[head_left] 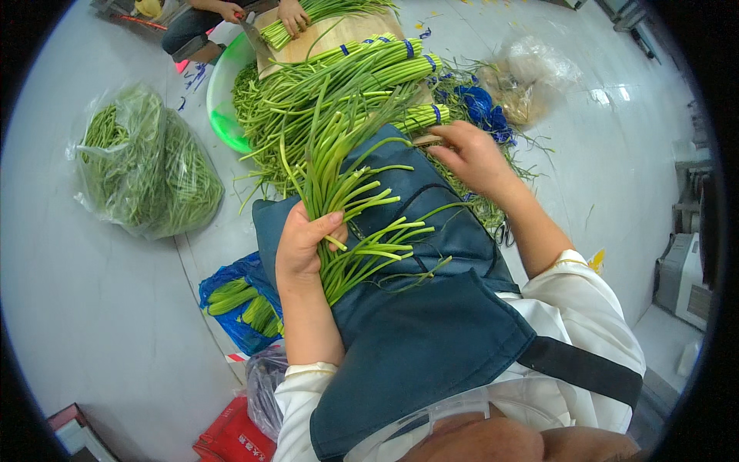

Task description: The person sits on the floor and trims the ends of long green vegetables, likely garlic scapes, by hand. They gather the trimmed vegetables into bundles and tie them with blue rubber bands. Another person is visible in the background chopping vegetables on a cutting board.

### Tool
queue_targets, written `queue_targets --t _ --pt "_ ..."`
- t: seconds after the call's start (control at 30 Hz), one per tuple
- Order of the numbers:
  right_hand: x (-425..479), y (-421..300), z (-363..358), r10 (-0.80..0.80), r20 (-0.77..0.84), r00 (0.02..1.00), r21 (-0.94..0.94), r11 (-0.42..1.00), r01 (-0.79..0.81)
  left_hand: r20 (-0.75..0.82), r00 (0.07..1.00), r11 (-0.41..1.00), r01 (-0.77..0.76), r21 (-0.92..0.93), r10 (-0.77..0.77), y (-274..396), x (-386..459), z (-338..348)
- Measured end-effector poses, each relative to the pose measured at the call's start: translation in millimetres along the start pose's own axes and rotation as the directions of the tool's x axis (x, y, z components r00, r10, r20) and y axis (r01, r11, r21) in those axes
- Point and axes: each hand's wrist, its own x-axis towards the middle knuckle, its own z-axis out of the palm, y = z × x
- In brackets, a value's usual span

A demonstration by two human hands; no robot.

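My left hand (309, 239) is closed around a loose bunch of garlic scapes (340, 190) above my lap. Their pale cut ends fan out to the right, and more stems (369, 254) lie across the dark blue apron (415, 312) below the fist. Over the apron's far right edge reaches my right hand (470, 156), its thumb and forefinger at a light wooden edge (426, 140). Whether it grips anything is unclear. Just beyond those fingers is a bundle (424, 117) bound with blue tape. More taped bundles (387, 58) lie heaped on a wooden board (352, 36).
Across the board, a co-worker's hand (231, 11) holds a knife (254, 37); the other hand (293, 17) presses stems. A green basin (222, 115) sits under the board. Bagged greens (147, 167) and a blue bag (231, 323) stand left. Scissors (504, 234) and trimmings lie right.
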Motion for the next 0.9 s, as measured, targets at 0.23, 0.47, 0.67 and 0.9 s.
queue_targets --t 0.23,0.47,0.67,0.9 --pt "11.3 5.0 44.4 -0.134 -0.153 0.979 0.001 0.991 0.135 -0.059 0.998 1.000 0.013 0.021 -0.011 1.6 -1.8 2.5" --pt "8.5 16.6 24.7 0.091 0.025 0.996 0.258 0.962 -0.094 -0.089 0.996 0.996 -0.002 0.090 0.010 2.7 -0.3 2.1" --pt "16.0 18.6 9.8 0.389 0.083 0.918 0.965 0.199 -0.172 -0.128 0.991 0.978 0.057 0.203 -0.031 3.9 8.3 10.3" --pt "35.6 33.8 -2.4 0.198 0.473 0.858 0.785 -0.538 -0.309 -0.086 0.996 0.965 0.039 0.259 -0.017 -12.9 15.8 10.5"
